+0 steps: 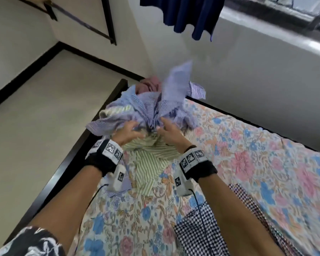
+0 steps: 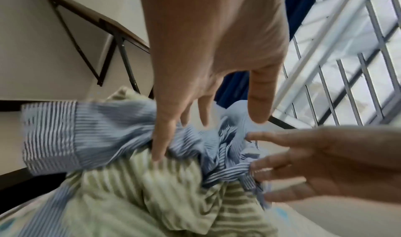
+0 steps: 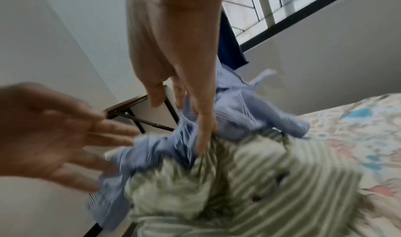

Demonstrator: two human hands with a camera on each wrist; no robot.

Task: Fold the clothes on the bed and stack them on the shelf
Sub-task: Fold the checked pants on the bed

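Fingers [image 2: 160,138] of both hands spread, touching crumpled blue striped shirt [image 1: 151,108]; axis unclear.

Crumpled blue striped shirt [image 1: 148,109] heaped over green striped shirt [image 1: 151,159] at floral bed's [image 1: 266,172] corner

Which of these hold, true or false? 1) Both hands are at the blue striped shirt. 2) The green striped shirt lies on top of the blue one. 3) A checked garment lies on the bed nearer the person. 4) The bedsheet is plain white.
1) True: left hand and right hand reach with straight fingers into the blue striped shirt.
2) False: the green striped shirt lies beneath it.
3) True: the checked garment lies there.
4) False: the bedsheet is floral.
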